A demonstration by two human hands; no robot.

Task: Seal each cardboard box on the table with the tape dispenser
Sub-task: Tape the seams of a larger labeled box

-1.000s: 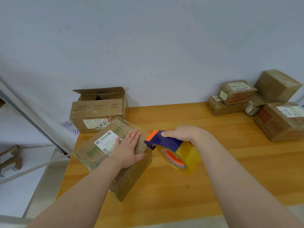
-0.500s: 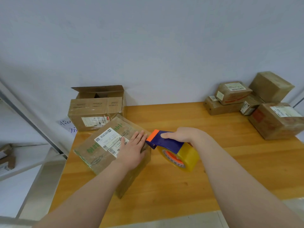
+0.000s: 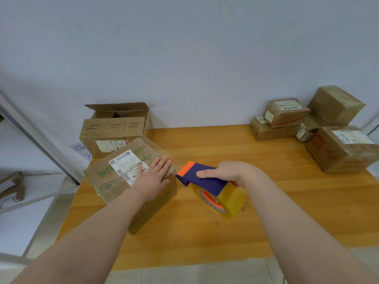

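— Where is the box (image 3: 106, 181)?
— On the bench's (image 3: 225, 144) left, under the left hand (image 3: 152, 179), fingers flat on its top.
— And the right hand (image 3: 227, 174)?
— It grips the dispenser (image 3: 207, 180) just beside the box's corner.

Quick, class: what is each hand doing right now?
Left hand: open, pressed flat on the box.
Right hand: closed, gripping the tape dispenser.

Head cam, wide-angle, looks fwd & down over table (image 3: 225, 144) toward wall (image 3: 184, 58).
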